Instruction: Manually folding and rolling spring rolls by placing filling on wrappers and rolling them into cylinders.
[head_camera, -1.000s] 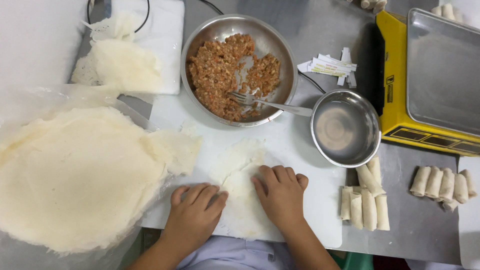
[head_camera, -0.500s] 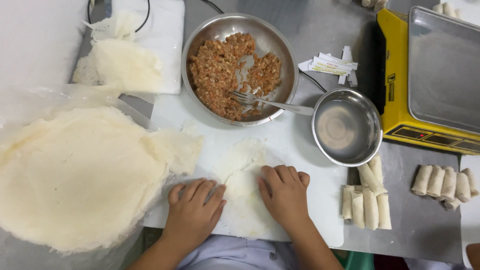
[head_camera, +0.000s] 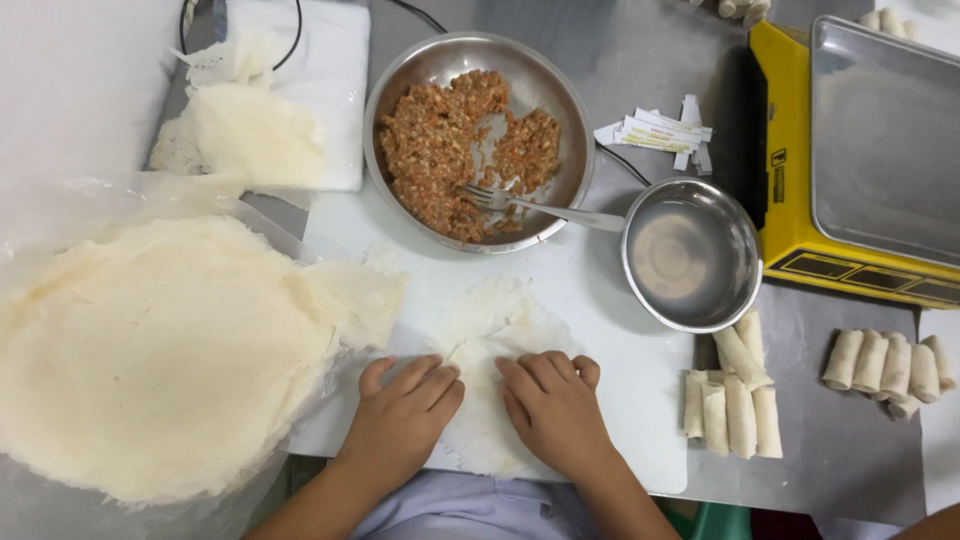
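Observation:
A thin, lacy white wrapper sheet (head_camera: 495, 325) lies on the white cutting board (head_camera: 620, 300) in front of me. My left hand (head_camera: 405, 415) and my right hand (head_camera: 550, 405) rest side by side on the near part of the sheet, fingers pressed down over a fold or roll that they hide. A steel bowl (head_camera: 560, 120) of orange-brown minced filling (head_camera: 430, 150) stands beyond the sheet, with a fork (head_camera: 545, 207) leaning in it.
A big stack of round wrappers (head_camera: 150, 350) fills the left. A small steel bowl of liquid (head_camera: 690, 255) sits at right, with finished rolls (head_camera: 730, 395) beside it and more rolls (head_camera: 890, 365) further right. A yellow scale with a metal tray (head_camera: 880, 150) stands at the back right.
Both hands have crept slightly forward over the wrapper, staying pressed on it. Nothing else on the table has moved.

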